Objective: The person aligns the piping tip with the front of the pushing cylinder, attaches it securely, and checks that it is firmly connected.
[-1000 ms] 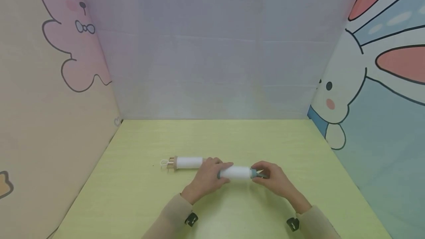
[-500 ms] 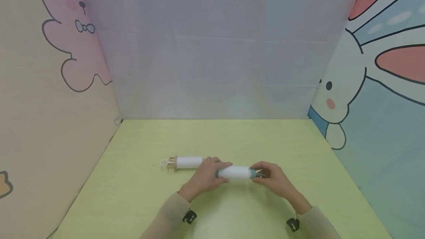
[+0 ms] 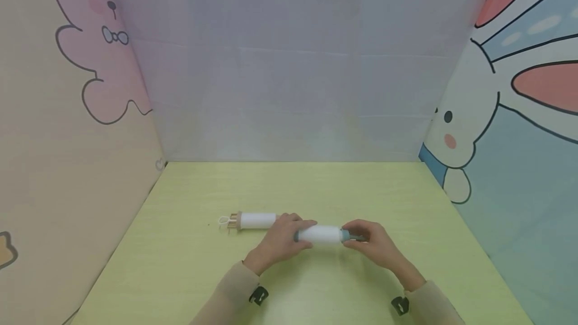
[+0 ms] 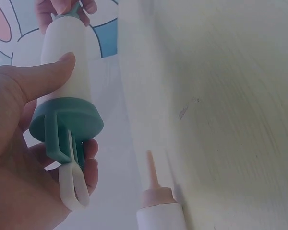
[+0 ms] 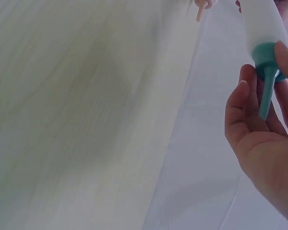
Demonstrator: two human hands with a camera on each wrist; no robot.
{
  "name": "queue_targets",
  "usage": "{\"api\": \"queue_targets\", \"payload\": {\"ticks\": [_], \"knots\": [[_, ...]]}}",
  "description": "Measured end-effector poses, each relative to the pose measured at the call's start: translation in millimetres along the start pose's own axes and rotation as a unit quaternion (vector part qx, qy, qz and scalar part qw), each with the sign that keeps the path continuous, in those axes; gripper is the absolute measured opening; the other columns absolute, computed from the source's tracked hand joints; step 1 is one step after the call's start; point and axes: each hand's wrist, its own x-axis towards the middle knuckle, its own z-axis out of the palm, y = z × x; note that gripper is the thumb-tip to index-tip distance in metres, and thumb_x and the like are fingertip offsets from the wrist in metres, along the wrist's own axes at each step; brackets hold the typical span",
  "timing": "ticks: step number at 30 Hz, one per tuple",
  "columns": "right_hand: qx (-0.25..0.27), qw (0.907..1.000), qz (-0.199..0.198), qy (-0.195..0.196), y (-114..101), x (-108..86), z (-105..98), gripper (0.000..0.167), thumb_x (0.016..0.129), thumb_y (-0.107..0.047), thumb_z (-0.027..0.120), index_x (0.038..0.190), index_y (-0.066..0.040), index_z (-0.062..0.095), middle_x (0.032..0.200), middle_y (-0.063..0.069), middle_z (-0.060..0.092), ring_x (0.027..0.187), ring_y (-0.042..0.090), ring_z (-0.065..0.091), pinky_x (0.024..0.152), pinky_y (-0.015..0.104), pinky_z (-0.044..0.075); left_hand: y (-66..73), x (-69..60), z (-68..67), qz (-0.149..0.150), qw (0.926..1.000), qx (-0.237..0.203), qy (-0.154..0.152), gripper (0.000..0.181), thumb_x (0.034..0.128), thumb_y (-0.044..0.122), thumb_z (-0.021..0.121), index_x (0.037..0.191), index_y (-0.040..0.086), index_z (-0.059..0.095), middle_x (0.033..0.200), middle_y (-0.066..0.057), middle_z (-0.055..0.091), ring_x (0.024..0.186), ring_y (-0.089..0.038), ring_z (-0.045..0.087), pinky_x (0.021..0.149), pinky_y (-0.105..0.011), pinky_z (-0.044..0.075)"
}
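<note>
A white tube with teal ends (image 3: 319,234) is held roughly level above the table by both hands. The left hand (image 3: 281,242) grips its left part; in the left wrist view the thumb lies along the white barrel (image 4: 69,43), beside a teal flange (image 4: 67,120) with a white loop handle (image 4: 74,187). At the other end the right hand (image 3: 375,245) pinches the teal cap, whose thin teal nozzle (image 5: 267,93) points toward the palm in the right wrist view. Part of the barrel is hidden by the left hand.
A second white tube (image 3: 257,220) with beige ends and a white loop lies on the yellow-green table (image 3: 189,265), just behind the left hand. Its beige nozzle (image 4: 152,170) shows in the left wrist view. Cloth walls with cartoon animals (image 3: 456,129) stand around the table.
Both hands and the held tube stay almost in place, with only a slight shift left and back. The teal nozzle shows a little more beyond the right fingers.
</note>
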Motion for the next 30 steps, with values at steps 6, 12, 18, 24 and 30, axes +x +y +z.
{"api": "queue_targets", "payload": {"ticks": [6,12,18,24,30], "knots": [[0.022,0.9997,0.006,0.0,-0.4,-1.0,0.4,0.027,0.081,-0.003,0.075,0.105,-0.003,0.064,0.109,0.015,0.062,0.1,0.035,0.063,0.078,0.034,0.052,0.3,0.0,-2.0,-0.002,0.9999,-0.008,-0.012,0.047,0.0824,0.033,0.075,0.127,0.023,0.063,0.104,0.001,0.061,0.094,-0.018,0.051,0.079,-0.036,0.04],[0.026,0.9996,0.005,-0.01,-2.1,-0.4,0.0,0.028,0.082,-0.003,0.074,0.108,-0.001,0.064,0.108,0.017,0.063,0.097,0.035,0.064,0.077,0.034,0.053,2.9,-0.2,-4.3,-0.013,0.9997,-0.003,-0.018,0.048,0.0829,0.035,0.074,0.128,0.026,0.062,0.106,0.002,0.061,0.095,-0.017,0.05,0.082,-0.036,0.039],[0.02,0.9995,-0.014,-0.018,-2.8,0.6,-0.7,0.027,0.085,-0.006,0.071,0.11,0.002,0.063,0.108,0.017,0.064,0.099,0.032,0.063,0.08,0.032,0.051,3.4,-0.3,-3.8,-0.007,0.9999,0.006,-0.012,0.048,0.0827,0.035,0.074,0.128,0.026,0.062,0.105,0.002,0.06,0.094,-0.017,0.05,0.081,-0.036,0.039],[0.016,0.9996,-0.001,-0.022,-0.7,0.0,-2.2,0.026,0.086,-0.008,0.071,0.109,0.001,0.064,0.109,0.015,0.064,0.102,0.03,0.063,0.082,0.031,0.05,4.1,-0.5,-3.4,0.004,1.0,0.006,-0.001,0.047,0.082,0.034,0.075,0.127,0.023,0.064,0.105,0.002,0.061,0.094,-0.018,0.051,0.08,-0.037,0.04],[0.024,0.9995,0.003,-0.018,0.4,-0.7,-3.7,0.027,0.084,-0.008,0.072,0.109,0.0,0.064,0.108,0.014,0.065,0.102,0.027,0.063,0.082,0.032,0.05,3.0,0.1,-1.4,0.01,0.9999,0.012,0.002,0.047,0.082,0.034,0.075,0.127,0.024,0.063,0.105,0.001,0.061,0.093,-0.018,0.051,0.079,-0.037,0.041]]}}
